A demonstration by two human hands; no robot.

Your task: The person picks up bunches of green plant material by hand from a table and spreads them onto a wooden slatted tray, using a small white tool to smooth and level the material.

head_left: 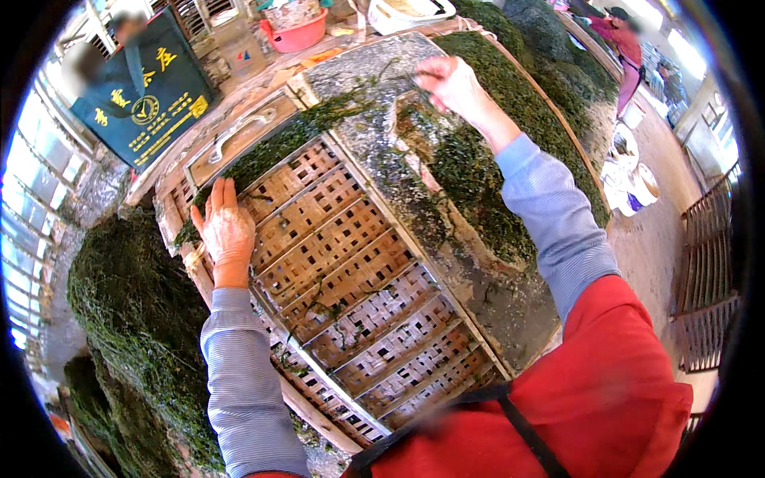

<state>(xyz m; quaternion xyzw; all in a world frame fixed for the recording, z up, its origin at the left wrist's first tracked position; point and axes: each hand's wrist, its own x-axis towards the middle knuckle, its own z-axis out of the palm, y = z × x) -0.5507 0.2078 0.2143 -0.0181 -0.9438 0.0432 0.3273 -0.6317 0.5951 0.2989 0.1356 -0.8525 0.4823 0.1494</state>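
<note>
A woven bamboo rack (339, 239) with wooden rails and crosswise slats lies before me. A strip of dark green, stringy plant matter like seaweed (275, 150) covers its far end, with a few loose strands on the weave. My left hand (223, 231) lies at the rack's far left corner, fingers stretched out and touching the green strip. Over the grey tabletop beyond the rack, my right hand (453, 86) is closed in a pinch. A thin green strand (389, 73) trails leftward from its fingertips.
Heaps of the same green matter stand at right (474, 179) and lower left (135, 311). A metal handle (239, 131) lies beyond the rack. Further back are a red basin (296, 32), a white tub (406, 16) and a dark signboard (143, 95). Another person (621, 48) stands far right.
</note>
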